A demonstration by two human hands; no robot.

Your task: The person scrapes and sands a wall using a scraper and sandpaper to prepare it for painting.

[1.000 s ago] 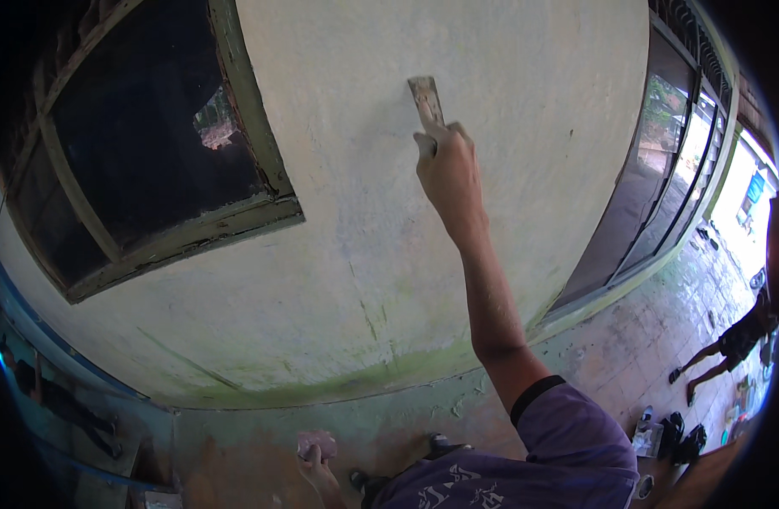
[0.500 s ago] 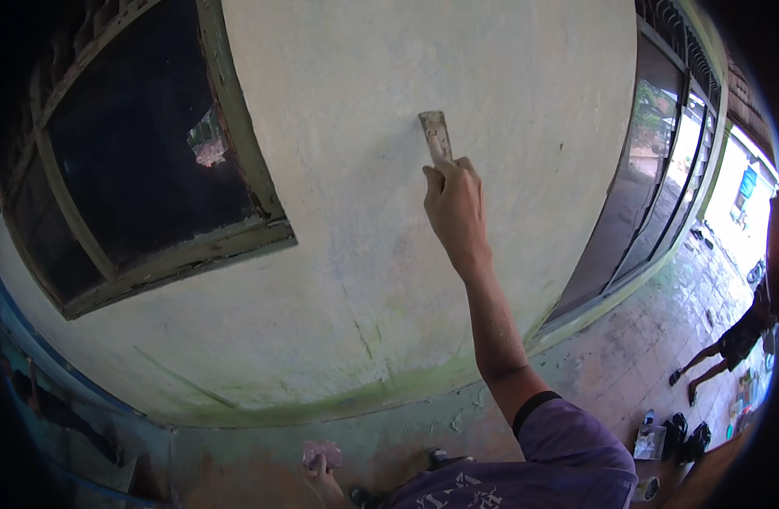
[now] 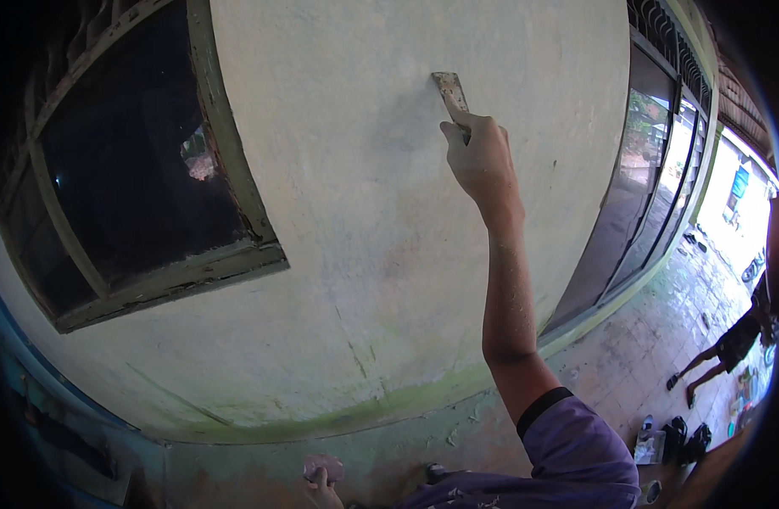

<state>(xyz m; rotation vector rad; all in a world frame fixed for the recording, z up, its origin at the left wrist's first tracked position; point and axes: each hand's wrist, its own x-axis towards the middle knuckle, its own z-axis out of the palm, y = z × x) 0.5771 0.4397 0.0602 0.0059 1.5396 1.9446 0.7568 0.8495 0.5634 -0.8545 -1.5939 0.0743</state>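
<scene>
My right hand (image 3: 484, 170) is closed round the handle of a putty knife (image 3: 449, 87), arm stretched up in front of the pale wall (image 3: 364, 195). The knife's worn, speckled blade points upward at the wall's surface, and a soft shadow falls to its left. Whether the blade's edge presses on the wall, I cannot tell. Low down at the bottom edge, my left hand (image 3: 323, 492) grips a pinkish, flat, rounded piece (image 3: 323, 467), its thumb lying over the near side. What that piece is made of does not show clearly.
A dark window with a chipped green frame (image 3: 237, 259) is at left. On the right are tall glass panes (image 3: 614, 220) and a tiled floor (image 3: 618, 365). Another person's legs (image 3: 703, 365) stand far right, near black bags (image 3: 678, 439) and a can (image 3: 650, 492).
My right hand and the putty knife have moved up and slightly right along the wall. The left hand still holds the pinkish piece, now a little lower in view.
</scene>
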